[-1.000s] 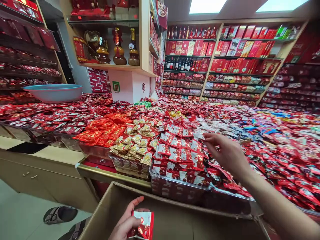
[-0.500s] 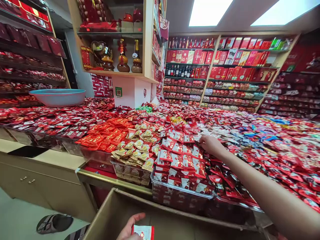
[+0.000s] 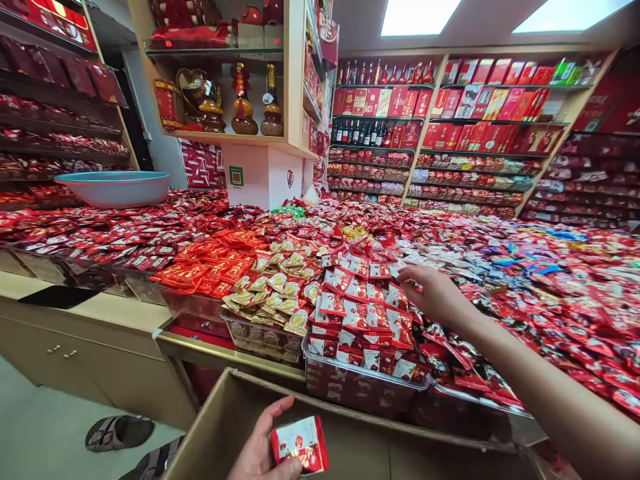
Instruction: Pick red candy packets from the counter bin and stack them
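Right hand [image 3: 434, 293] has drawn back slightly from half a second ago, fingers loosely spread, empty, over red-and-white packets [image 3: 363, 310] in the tray. Left hand [image 3: 260, 453] clasps one packet [image 3: 300, 445] above the cardboard box [image 3: 220, 427].

- We see a blue basin [image 3: 113, 187] on the left counter.
- We see gourd bottles [image 3: 243, 107] shelved above.
- Wine bottles [image 3: 356, 130] line the far shelves.

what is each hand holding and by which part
Left hand grips a red-and-white packet by its left edge. Right hand rests on the heaped packets; grip unclear.
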Available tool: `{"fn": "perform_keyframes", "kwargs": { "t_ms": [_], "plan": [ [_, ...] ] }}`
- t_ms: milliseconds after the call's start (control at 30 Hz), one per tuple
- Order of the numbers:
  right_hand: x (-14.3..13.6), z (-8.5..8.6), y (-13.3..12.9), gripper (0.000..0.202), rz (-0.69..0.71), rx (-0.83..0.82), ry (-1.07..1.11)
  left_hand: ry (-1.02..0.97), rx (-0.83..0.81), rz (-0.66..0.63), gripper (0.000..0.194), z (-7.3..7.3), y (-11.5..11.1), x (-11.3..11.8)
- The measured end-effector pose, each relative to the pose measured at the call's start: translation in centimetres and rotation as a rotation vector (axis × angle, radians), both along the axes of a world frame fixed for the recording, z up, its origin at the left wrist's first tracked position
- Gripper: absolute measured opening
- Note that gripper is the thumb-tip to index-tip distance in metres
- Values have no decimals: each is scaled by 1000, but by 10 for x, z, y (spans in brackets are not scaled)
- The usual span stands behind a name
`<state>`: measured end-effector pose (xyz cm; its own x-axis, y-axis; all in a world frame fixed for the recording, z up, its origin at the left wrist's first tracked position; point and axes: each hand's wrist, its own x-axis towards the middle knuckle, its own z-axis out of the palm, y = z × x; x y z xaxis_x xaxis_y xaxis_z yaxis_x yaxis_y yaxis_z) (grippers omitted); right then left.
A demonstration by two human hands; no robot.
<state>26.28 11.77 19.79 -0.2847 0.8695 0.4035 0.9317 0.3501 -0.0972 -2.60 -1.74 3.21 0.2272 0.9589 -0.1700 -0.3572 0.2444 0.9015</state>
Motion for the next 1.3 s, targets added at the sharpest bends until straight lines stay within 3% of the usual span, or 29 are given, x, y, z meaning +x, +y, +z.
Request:
{"fn": "perform_keyframes", "kwargs": {
  "t_ms": [67,167,233,300,433,733,867,1067,1300],
  "plan": [
    [-24,-4,-42,16,112,-24,95,-11,39,8,76,32,-3,4],
    [-58,-22,-98,22,289,-303,463,-34,136,-38,69,75,-7,12],
    [-74,-39,-121,29,341,-525,689,-50,207,-107,67,92,-8,19],
    [-83,-55,-131,23,356,-644,868,-34,257,-146,66,99,-10,25],
    [-85,-71,-132,23,315,-696,1110,15,296,-210,71,99,-14,29],
    [-88,-72,-141,30,197,-795,1497,-101,202,-319,65,97,-14,27],
    [-88,-78,-140,27,179,-774,1514,-40,186,-315,46,93,-11,29],
    [-83,-86,-134,21,239,-737,1438,223,306,-273,22,87,-8,25],
    [-84,-87,-138,23,273,-865,1592,83,248,-288,16,83,-7,25]
  ]
}}
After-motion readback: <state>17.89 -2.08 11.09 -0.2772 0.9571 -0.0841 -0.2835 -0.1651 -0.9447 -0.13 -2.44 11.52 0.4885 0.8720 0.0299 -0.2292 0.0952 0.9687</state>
